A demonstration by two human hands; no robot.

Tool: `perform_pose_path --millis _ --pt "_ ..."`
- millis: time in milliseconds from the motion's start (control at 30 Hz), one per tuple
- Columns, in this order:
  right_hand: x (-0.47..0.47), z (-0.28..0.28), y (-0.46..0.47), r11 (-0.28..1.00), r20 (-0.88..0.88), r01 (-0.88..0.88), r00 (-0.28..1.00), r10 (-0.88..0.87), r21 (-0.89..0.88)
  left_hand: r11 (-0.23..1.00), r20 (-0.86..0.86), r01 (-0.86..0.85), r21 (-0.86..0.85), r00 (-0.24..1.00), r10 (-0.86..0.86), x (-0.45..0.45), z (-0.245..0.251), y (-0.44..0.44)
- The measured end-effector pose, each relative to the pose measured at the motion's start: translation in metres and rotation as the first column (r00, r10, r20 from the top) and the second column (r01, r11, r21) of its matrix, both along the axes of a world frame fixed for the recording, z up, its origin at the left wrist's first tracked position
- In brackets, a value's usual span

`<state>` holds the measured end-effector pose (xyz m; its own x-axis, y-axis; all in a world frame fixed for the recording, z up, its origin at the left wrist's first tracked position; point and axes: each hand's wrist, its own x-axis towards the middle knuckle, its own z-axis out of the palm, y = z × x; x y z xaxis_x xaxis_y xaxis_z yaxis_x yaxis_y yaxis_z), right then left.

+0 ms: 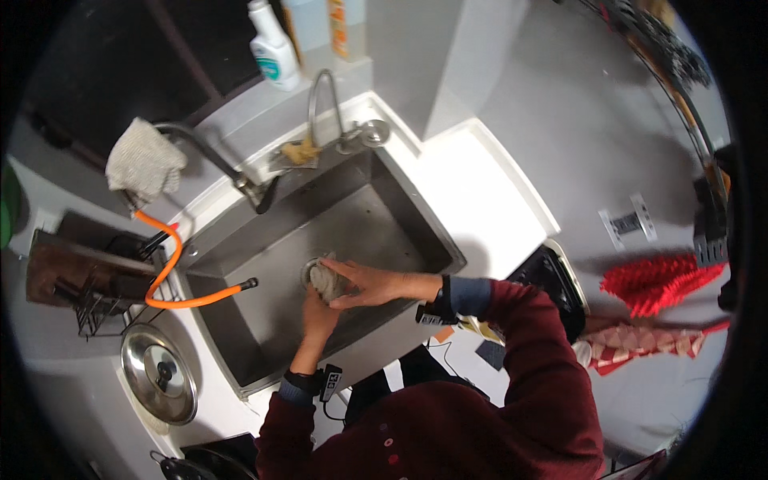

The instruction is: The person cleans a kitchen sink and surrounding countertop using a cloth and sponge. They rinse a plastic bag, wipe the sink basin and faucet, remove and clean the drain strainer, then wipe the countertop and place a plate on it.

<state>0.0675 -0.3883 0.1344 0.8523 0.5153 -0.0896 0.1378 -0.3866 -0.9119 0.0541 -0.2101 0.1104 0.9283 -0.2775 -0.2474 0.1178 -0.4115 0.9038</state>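
Above the floor of the stainless-steel sink (282, 246), a bunched greyish cloth (324, 281) sits between my two hands. My left hand (318, 315) grips it from below and to the left, its fingertips partly hidden behind the cloth. From the right, my right hand (372, 285) spans it, with thumb and fingers on opposite sides. Just past the cloth shows part of the round drain (307, 269); the rest is covered. Whether the cloth wraps something cannot be seen.
A black faucet (240, 180) with a cloth (144, 162) over its end feeds an orange hose (174, 258) hanging into the sink. A slim second tap (324, 90) stands behind. Left lie a pan lid (159, 372) and a rack (102, 300); right, a black-lined bin (552, 282).
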Motion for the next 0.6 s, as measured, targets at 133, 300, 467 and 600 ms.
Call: perform_pose_path --millis 133,300,467,600 --pt "-0.017 -0.018 -0.04 0.893 -0.178 0.386 0.919 -0.35 0.234 0.943 0.146 0.329 -0.05 0.936 -0.319 -0.016 0.021 -0.061" --pt "0.016 -0.031 -0.196 0.614 0.121 0.779 0.626 -0.77 -0.124 0.889 0.041 0.427 -0.168 0.904 -0.426 -0.017 0.037 -0.076" --pt "0.085 -0.068 -0.324 0.158 0.656 0.883 0.438 -0.615 -0.442 0.948 -0.121 0.309 -0.078 0.941 -0.317 -0.018 0.016 -0.032" --pt "0.139 -0.122 -0.326 -0.012 0.731 0.874 0.398 -0.554 -0.485 0.988 -0.233 0.142 0.058 0.965 -0.124 -0.038 0.004 0.015"
